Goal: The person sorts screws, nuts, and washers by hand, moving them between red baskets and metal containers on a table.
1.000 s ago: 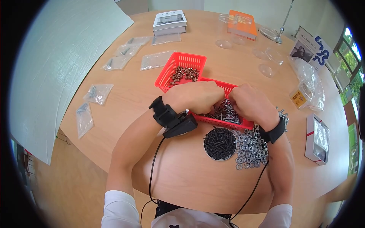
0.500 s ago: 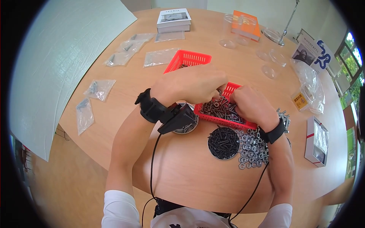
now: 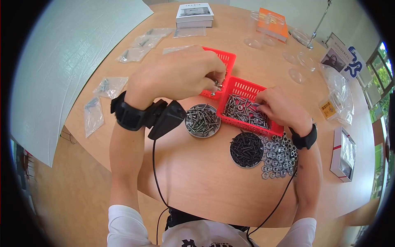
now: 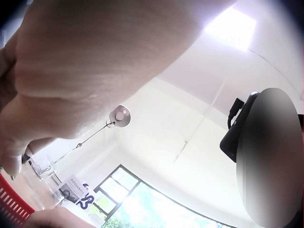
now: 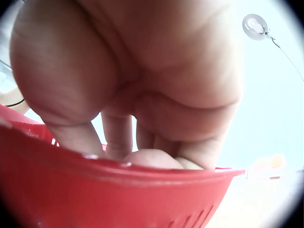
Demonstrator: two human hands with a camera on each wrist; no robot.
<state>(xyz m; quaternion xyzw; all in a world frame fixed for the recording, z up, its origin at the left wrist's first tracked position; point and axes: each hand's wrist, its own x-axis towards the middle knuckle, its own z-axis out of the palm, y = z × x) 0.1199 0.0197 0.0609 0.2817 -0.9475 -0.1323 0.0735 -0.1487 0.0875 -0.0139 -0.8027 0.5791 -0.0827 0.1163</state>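
Note:
My left hand [image 3: 181,74] is over the near edge of the far red basket [image 3: 228,61], its fingers curled around small metal bolts [image 3: 215,85] whose ends poke out below the fingertips. My right hand [image 3: 282,108] reaches into the near red basket [image 3: 247,85], which holds a heap of silver screws [image 3: 240,108] with a nut among them. Its fingers bend down onto the screws, and a screw-like sliver shows at the fingertips; whether they pinch it I cannot tell. In the right wrist view, the basket wall [image 5: 118,194] hides those fingertips.
A round tin of silver screws [image 3: 203,120] and one of black screws [image 3: 247,150] stand before the baskets. Loose nuts [image 3: 277,160] lie at right. Plastic bags [image 3: 94,117], books [image 3: 195,15], clear cups [image 3: 296,75] and a white box [image 3: 343,154] are farther out.
My left hand has moved left from the near basket to the far one, uncovering the tin of silver screws. The right hand remains at the near basket, its fingers shifting over the screws.

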